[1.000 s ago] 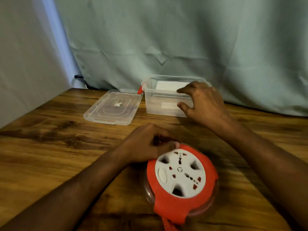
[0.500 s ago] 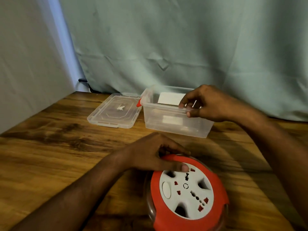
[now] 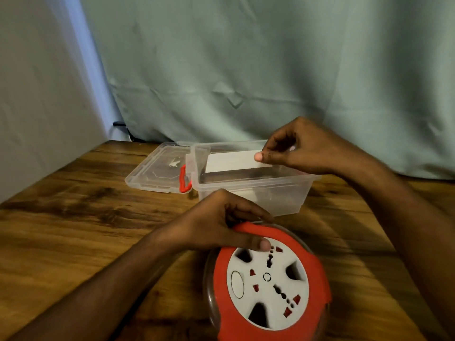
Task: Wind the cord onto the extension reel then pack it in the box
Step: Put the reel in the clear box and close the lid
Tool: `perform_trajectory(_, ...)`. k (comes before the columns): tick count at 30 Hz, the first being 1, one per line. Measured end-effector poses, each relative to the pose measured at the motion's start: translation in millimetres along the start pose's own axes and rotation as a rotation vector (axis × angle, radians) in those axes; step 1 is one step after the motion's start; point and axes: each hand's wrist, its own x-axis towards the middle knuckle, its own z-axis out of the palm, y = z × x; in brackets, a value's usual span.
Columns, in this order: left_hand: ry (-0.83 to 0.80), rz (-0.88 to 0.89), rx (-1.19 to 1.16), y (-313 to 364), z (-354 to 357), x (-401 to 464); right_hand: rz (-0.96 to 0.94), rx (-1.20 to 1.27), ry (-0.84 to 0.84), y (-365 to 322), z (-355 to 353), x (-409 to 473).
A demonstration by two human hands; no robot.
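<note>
While the left hand (image 3: 216, 227) rests on the far edge of the extension reel (image 3: 268, 281), its grip is closed on the red rim, with the thumb lying on the white socket face and the other fingers curled over the edge. The reel lies flat on the wooden worktop (image 3: 73, 217), near the person and a little to the right. No loose cord shows on the worktop, so I judge that the winding is finished and the packing is the step in hand. The clear plastic box (image 3: 290, 190) stands open just beyond the reel, so the way into it is short. Its lid (image 3: 157, 168) lies flat to the left of it, beside the red latch (image 3: 183, 179), out of the way of the opening. The right hand (image 3: 307, 148) is at the far right rim of the box, and its thumb and fingers pinch closed on what looks like that rim; probably this keeps the light box steady or draws it nearer. A white label (image 3: 229, 162) shows through the far wall. The box looks rather narrow for the round reel, so the reel may need to be tilted to go in.
</note>
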Motion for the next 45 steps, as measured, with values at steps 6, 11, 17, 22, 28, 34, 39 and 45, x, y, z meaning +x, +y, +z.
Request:
perform_trajectory(6,0.235,0.092,0.003,41,-12,-12,0.234,-0.335,0.152,38,16,10)
perform_trajectory(11,0.508,0.186,0.005,80,-43,-15,0.271,-0.319,0.146,41,20,12)
perform_trajectory(17,0.923,0.131,-0.116,71,-102,6,0.393,-0.312,0.145,36,22,11)
perform_trajectory(22,1.147,0.012,-0.13,30,-115,33,0.379,-0.295,0.202,37,25,10)
perform_trajectory(28,1.021,-0.098,0.08,-1,-103,51,0.353,-0.252,0.277,40,32,11)
perform_trajectory(34,0.711,-0.076,0.349,5,-103,67,0.352,-0.247,0.306,38,40,12)
perform_trajectory(39,0.457,-0.067,0.508,5,-108,78,0.336,-0.448,0.294,36,36,9)
perform_trajectory(45,0.287,-0.097,0.566,12,-102,86,0.319,-0.656,0.315,35,35,9)
